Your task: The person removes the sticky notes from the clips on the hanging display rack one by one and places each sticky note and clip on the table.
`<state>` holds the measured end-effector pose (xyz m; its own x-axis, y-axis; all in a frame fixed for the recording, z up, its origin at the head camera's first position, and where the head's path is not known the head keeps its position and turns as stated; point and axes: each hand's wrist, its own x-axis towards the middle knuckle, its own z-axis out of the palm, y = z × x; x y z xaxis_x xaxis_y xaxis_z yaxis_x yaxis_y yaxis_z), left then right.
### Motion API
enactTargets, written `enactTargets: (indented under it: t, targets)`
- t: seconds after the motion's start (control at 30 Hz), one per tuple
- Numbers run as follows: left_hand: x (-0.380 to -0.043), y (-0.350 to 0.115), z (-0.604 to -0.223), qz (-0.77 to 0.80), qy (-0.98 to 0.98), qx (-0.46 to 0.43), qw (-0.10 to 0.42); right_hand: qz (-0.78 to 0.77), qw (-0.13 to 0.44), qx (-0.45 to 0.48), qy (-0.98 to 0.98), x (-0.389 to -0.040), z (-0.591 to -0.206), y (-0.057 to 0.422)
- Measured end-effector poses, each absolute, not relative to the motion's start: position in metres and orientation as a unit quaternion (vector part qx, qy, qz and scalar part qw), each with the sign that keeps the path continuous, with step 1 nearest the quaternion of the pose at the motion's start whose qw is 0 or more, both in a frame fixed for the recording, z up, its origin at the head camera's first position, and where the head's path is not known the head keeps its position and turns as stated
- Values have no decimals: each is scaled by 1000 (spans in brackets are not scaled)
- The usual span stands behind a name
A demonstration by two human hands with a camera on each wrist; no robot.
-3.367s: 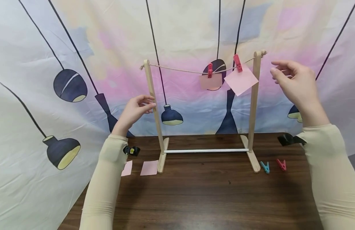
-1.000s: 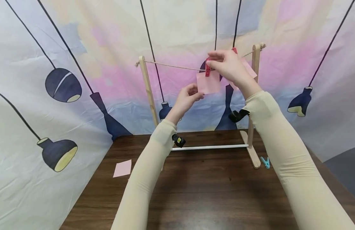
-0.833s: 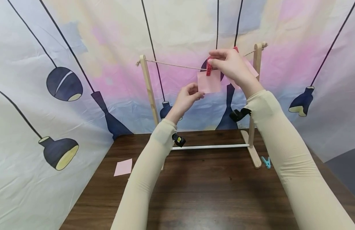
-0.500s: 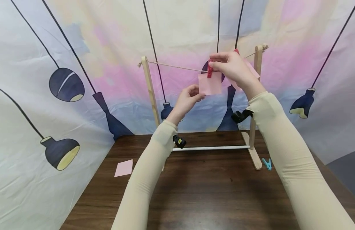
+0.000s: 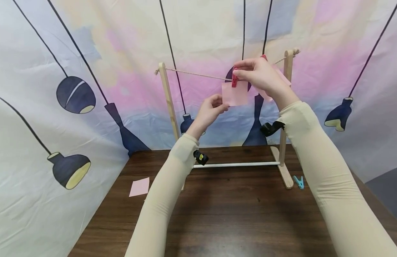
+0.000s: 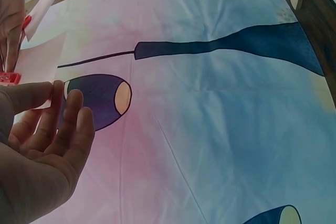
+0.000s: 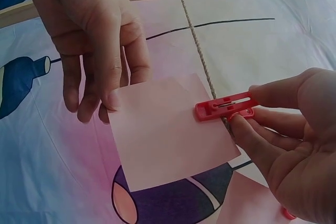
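A square pink paper [image 5: 234, 93] hangs from the rope [image 5: 198, 74] of a wooden stand. My left hand [image 5: 209, 112] pinches its lower left corner between thumb and forefinger. At the paper's top edge my right hand [image 5: 262, 76] pinches the ends of a red clothespin [image 7: 223, 107], which lies over the rope and the paper. The right wrist view shows the clothespin's front part on the paper. A second pink paper [image 7: 252, 203] hangs to the right on another red clothespin [image 5: 264, 56], partly covered by my right hand.
The stand's right post [image 5: 283, 142] rises beside my right forearm; its left foot is mostly behind my left arm. On the table [image 5: 237, 221] lie a pink paper [image 5: 139, 187] at left and a blue clothespin [image 5: 299, 182] at right. A patterned cloth [image 5: 205, 39] hangs behind.
Since the oldest frame, both hands have come inward: the left to the hanging paper's corner, the right to its red clothespin. The paper now looks flatter. Over the last second the hands hardly move.
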<state>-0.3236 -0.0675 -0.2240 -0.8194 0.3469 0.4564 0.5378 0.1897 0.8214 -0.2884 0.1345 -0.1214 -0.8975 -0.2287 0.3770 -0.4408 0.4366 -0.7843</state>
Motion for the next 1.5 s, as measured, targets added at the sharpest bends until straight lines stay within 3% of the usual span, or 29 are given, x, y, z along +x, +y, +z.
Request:
enactTargets:
  t: [0.33,0.7,1.5]
  targets:
    - [-325,-70,-225,-560,-770,-294,91,464,139,200,-852,-291,-126,131]
    - [-325,-67,-223,-553,-773,-298,89,482,215,200,-825,-294,-127,130]
    - [-326,-70,-221,-554,-775,-295,71,533,245,202,-784,-289,-109,129]
